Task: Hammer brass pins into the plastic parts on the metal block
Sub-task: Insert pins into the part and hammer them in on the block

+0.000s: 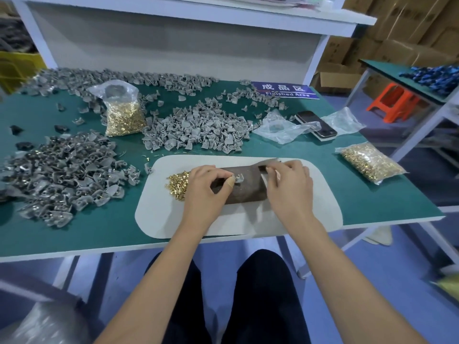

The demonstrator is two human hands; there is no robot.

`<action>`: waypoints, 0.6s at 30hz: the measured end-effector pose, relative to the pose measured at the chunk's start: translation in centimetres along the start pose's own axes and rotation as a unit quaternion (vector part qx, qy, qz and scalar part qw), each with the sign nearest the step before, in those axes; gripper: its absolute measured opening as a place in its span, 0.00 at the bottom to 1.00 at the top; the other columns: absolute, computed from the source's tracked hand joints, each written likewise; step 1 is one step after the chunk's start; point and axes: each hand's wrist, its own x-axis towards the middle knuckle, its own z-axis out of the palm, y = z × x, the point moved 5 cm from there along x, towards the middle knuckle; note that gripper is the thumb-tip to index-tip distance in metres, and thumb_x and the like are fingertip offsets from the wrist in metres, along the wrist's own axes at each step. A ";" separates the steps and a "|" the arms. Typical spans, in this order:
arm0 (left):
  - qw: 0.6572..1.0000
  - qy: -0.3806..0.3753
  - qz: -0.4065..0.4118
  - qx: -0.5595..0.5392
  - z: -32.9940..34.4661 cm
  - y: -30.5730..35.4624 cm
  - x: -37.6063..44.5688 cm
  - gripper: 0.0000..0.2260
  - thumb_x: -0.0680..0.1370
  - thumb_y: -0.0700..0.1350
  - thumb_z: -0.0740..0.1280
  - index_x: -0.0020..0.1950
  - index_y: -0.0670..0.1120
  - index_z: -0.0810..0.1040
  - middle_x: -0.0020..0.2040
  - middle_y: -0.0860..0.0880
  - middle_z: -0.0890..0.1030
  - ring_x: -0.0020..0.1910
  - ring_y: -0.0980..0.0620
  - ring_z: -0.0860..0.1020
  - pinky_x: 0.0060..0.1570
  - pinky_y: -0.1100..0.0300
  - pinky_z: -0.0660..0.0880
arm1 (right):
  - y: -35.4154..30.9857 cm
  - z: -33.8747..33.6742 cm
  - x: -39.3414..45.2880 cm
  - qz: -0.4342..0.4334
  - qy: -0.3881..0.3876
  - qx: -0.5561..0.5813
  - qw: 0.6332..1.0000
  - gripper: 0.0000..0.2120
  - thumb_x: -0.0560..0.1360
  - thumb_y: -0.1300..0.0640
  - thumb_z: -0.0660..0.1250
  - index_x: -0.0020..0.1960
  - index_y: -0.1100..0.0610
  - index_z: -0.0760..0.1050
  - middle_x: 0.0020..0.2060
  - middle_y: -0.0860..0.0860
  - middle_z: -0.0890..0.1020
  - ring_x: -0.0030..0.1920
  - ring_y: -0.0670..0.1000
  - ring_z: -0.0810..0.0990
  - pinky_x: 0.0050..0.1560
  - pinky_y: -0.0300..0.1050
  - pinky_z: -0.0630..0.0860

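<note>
A dark brown metal block (244, 192) lies on a white pad (173, 219) near the table's front edge. My left hand (206, 184) pinches a small grey plastic part (239, 179) on top of the block; its thumb wears a plaster. My right hand (289, 184) hovers over the block's right end, fingers curled round a blurred dark tool (263, 167), probably the hammer. Loose brass pins (177, 184) are heaped on the pad just left of my left hand.
Heaps of grey plastic parts lie at the left (67, 180), in the middle (198, 127) and along the back. Bags of brass pins stand at the back left (124, 115) and at the right (370, 162). A phone (315, 124) and empty plastic bags lie at the back right.
</note>
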 end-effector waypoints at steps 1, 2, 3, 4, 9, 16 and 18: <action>1.000 0.006 0.005 0.000 -0.1 0.1 0.0 0.02 0.77 0.46 0.73 0.48 0.54 0.85 0.47 0.65 0.79 0.57 0.57 0.72 0.59 0.69 0.66 | -1.3 0.0 0.0 -0.049 0.004 0.046 0.998 0.11 0.83 0.55 0.63 0.57 0.54 0.83 0.53 0.56 0.81 0.56 0.62 0.75 0.58 0.56 0.72; 1.000 0.017 0.009 -0.006 -0.3 0.2 -0.1 0.02 0.78 0.46 0.73 0.49 0.53 0.84 0.47 0.63 0.80 0.56 0.56 0.73 0.60 0.64 0.68 | -2.6 0.1 -0.3 -0.098 0.004 0.081 0.992 0.10 0.82 0.56 0.64 0.57 0.56 0.83 0.51 0.56 0.82 0.54 0.61 0.77 0.58 0.56 0.73; 0.999 0.035 0.015 -0.017 -0.7 0.4 -0.2 0.02 0.79 0.46 0.72 0.50 0.53 0.84 0.48 0.61 0.80 0.56 0.55 0.74 0.59 0.61 0.71 | -3.9 0.1 -0.6 -0.140 -0.002 0.109 0.984 0.09 0.82 0.57 0.66 0.57 0.57 0.83 0.51 0.55 0.84 0.54 0.60 0.78 0.58 0.55 0.74; 0.998 0.056 0.020 -0.030 -1.2 0.6 -0.5 0.03 0.79 0.46 0.72 0.51 0.53 0.83 0.49 0.60 0.80 0.55 0.55 0.75 0.57 0.60 0.72 | -5.0 0.2 -0.9 -0.172 -0.011 0.130 0.976 0.09 0.81 0.56 0.67 0.58 0.58 0.83 0.50 0.54 0.84 0.53 0.58 0.79 0.58 0.54 0.74; 0.994 0.109 0.022 -0.003 -5.1 -0.7 -2.7 0.06 0.80 0.46 0.71 0.55 0.56 0.82 0.52 0.60 0.81 0.56 0.54 0.76 0.59 0.66 0.70 | -8.2 1.2 -2.4 -0.262 -0.033 0.171 0.949 0.09 0.78 0.55 0.72 0.57 0.56 0.84 0.46 0.48 0.85 0.48 0.54 0.79 0.53 0.55 0.76; 0.992 0.110 0.039 0.040 -10.4 -2.7 -2.0 0.05 0.79 0.46 0.71 0.53 0.52 0.83 0.50 0.60 0.81 0.54 0.54 0.76 0.58 0.58 0.73 | -13.5 3.6 -2.3 -0.268 -0.066 0.242 0.930 0.06 0.76 0.58 0.75 0.53 0.55 0.85 0.46 0.48 0.85 0.49 0.52 0.79 0.54 0.56 0.76; 0.989 0.111 0.041 0.085 -12.1 -3.7 -1.8 0.05 0.78 0.46 0.71 0.53 0.50 0.84 0.51 0.57 0.81 0.54 0.53 0.76 0.58 0.56 0.73 | -15.4 4.6 -2.2 -0.269 -0.067 0.254 0.927 0.05 0.74 0.60 0.76 0.50 0.56 0.86 0.44 0.49 0.83 0.48 0.52 0.79 0.53 0.53 0.75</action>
